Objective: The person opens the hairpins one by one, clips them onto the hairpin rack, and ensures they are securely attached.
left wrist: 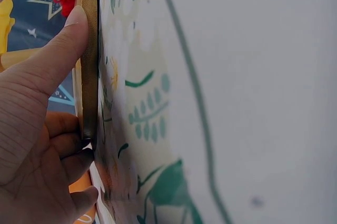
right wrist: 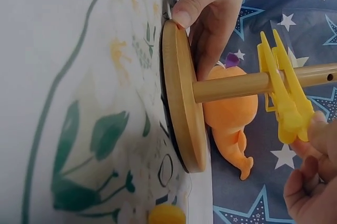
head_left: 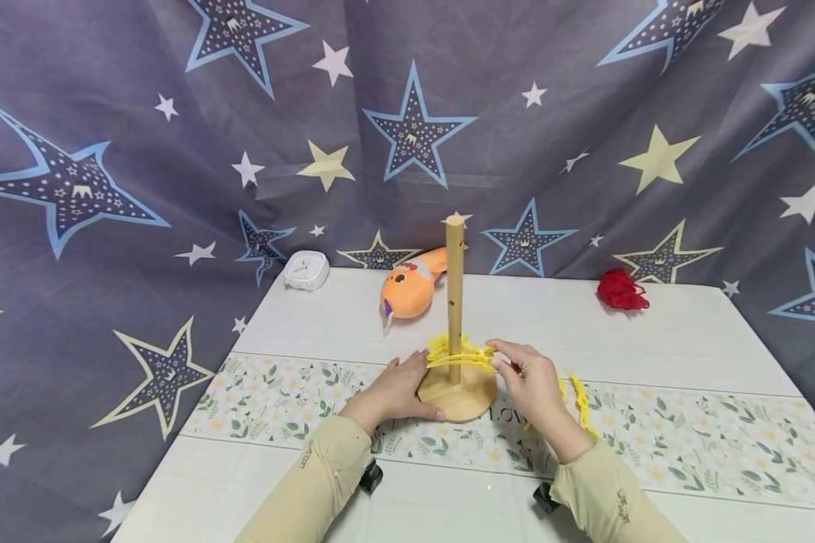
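A round wooden base (head_left: 472, 407) with an upright wooden post (head_left: 455, 294) stands on the table in the head view. My left hand (head_left: 404, 388) grips the base's left edge; the left wrist view shows the thumb (left wrist: 66, 42) on its rim and fingers curled at its far side. My right hand (head_left: 536, 388) pinches one end of a yellow plastic piece (right wrist: 287, 110) between thumb and fingertips. Its long prongs straddle the post, above the base, in the right wrist view. More yellow plastic pieces (head_left: 580, 403) lie on the table beside the right forearm, partly hidden by it.
An orange plush toy (head_left: 409, 292) lies behind the post. At the back left stands a small white clock (head_left: 306, 270); a red bundle of yarn-like strands (head_left: 621, 290) sits back right. A floral strip (head_left: 278, 392) crosses the white table, with a starry curtain (head_left: 550, 128) behind.
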The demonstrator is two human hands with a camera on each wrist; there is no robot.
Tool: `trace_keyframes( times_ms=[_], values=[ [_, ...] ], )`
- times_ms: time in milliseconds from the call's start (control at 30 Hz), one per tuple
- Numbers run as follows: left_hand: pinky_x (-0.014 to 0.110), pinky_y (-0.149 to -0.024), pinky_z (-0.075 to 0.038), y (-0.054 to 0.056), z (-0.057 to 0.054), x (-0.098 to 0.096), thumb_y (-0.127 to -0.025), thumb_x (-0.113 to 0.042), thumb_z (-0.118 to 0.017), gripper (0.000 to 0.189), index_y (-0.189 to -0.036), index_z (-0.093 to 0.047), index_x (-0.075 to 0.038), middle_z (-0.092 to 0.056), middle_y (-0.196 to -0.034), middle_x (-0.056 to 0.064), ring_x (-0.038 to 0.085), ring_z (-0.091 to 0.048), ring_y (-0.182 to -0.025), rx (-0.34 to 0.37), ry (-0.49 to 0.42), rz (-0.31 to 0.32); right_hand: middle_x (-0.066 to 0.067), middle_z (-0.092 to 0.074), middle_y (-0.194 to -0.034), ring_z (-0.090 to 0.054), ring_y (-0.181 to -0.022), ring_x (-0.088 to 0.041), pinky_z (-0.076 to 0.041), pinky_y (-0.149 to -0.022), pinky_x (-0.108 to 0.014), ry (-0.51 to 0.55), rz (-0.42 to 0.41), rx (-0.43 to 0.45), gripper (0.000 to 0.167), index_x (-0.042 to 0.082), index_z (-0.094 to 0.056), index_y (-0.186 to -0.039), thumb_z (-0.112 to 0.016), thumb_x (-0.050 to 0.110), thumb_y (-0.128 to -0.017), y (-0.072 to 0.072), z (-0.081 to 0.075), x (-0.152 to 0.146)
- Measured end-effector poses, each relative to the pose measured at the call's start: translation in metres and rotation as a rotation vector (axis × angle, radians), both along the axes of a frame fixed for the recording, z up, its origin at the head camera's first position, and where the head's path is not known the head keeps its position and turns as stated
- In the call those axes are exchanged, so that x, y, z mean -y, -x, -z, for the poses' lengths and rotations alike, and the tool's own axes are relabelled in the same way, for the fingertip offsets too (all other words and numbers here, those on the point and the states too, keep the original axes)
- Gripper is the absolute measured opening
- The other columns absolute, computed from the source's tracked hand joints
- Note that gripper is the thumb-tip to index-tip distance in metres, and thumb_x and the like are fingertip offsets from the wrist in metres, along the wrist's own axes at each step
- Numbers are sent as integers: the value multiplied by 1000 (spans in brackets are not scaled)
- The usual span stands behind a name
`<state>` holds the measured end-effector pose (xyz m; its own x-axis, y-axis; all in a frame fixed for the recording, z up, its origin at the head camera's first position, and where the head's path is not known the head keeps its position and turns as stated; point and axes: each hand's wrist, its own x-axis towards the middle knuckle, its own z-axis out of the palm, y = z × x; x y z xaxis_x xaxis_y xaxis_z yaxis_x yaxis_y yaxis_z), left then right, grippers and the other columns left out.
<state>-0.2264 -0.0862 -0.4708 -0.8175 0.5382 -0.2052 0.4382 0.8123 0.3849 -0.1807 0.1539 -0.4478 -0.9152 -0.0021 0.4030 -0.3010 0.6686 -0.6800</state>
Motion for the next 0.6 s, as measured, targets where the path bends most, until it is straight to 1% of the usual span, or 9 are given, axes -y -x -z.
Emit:
trace_keyframes(
  times_ms=[100, 167, 267, 400, 533, 600],
  values=[
    [49, -119, -11, 0, 0, 0, -74, -62, -75, 110, -154, -27, -4, -21, -160, 11, 24, -17, -147, -1, 1, -5, -7, -69, -113, -49, -69, -14, -44, -55, -24, -11, -19, 37, 31, 10, -68, -124, -66, 13, -93, -1, 0, -1],
    [49, -119, -11, 0, 0, 0, -74, -62, -75, 110, -154, -26, -4, -21, -160, 11, 23, -17, -148, -2, 2, -7, -8, -69, -112, -47, -67, -14, -42, -54, -24, -14, -35, 55, 32, 11, -67, -126, -65, 13, -94, -2, 0, -2],
    [49, -119, -11, -1, 1, 1, -74, -63, -75, 110, -154, -26, -4, -21, -160, 12, 23, -17, -148, -5, 7, -6, -10, -68, -111, -47, -66, -15, -41, -53, -24, -10, -60, 68, 34, 11, -65, -129, -64, 13, -95, -2, 0, -3],
    [49, -119, -12, -1, 1, 1, -73, -63, -75, 111, -153, -27, -3, -21, -160, 12, 24, -18, -147, -13, 13, -4, -9, -66, -113, -46, -66, -15, -40, -53, -24, -11, -82, 83, 37, 11, -62, -133, -63, 15, -96, -3, 0, -5],
    [49, -119, -11, 0, 2, 0, -73, -64, -75, 111, -154, -26, -4, -20, -160, 11, 23, -17, -148, -13, 14, -6, -7, -65, -117, -46, -67, -15, -41, -54, -24, 21, -80, 96, 40, 11, -60, -135, -63, 20, -96, -5, 0, -8],
    [48, -119, -10, 0, 1, 0, -73, -64, -75, 111, -154, -26, -4, -20, -160, 10, 23, -17, -148, -10, 13, -6, -7, -66, -115, -46, -67, -15, -41, -54, -24, 37, -68, 91, 39, 11, -61, -134, -63, 21, -96, -6, 0, -12]
  ],
)
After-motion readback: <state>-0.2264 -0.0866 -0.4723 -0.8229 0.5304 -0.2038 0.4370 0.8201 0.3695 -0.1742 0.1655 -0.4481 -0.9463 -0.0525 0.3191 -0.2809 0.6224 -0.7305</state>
